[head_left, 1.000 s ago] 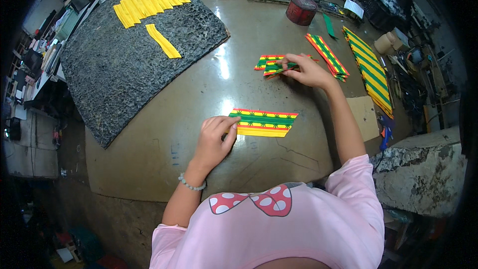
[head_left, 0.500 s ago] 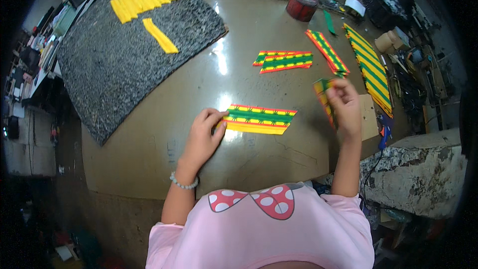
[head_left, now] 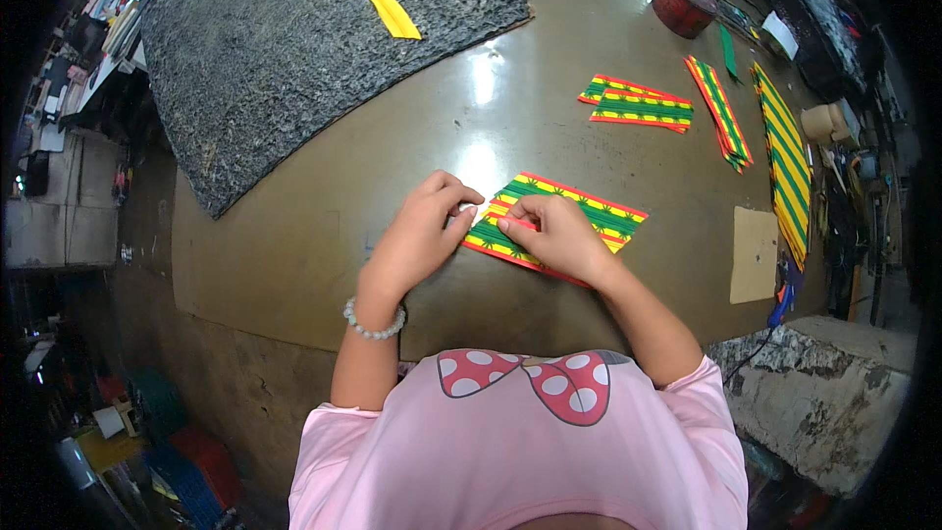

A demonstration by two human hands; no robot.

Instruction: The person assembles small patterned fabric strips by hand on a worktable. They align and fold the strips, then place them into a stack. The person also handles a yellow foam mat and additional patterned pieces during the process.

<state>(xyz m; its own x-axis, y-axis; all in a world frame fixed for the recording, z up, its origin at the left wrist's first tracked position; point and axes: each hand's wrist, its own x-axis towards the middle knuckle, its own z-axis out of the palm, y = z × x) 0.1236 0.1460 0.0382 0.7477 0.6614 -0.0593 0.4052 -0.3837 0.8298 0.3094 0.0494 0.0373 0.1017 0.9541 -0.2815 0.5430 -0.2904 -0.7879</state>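
Note:
Two printed strips, green and yellow with red edges and dark leaf shapes, lie overlapping on the table before me. My right hand reaches over them with its fingertips pinched on the red edge of the nearer printed strip. This hand hides part of both strips. My left hand, with a beaded bracelet at the wrist, rests at their slanted left end. Its fingers are curled, and a bright gap shows between thumb and forefinger.
More printed strips lie farther back, with another small stack to their right. Striped green-and-yellow pieces lie along the right edge beside a tan card. A grey textured slab bears yellow strips. A red tin stands at the back.
My right hand has come left from the table's right side and laid its printed strip over the plain yellow near edge of the other. My left hand has shifted slightly; the view has moved too.

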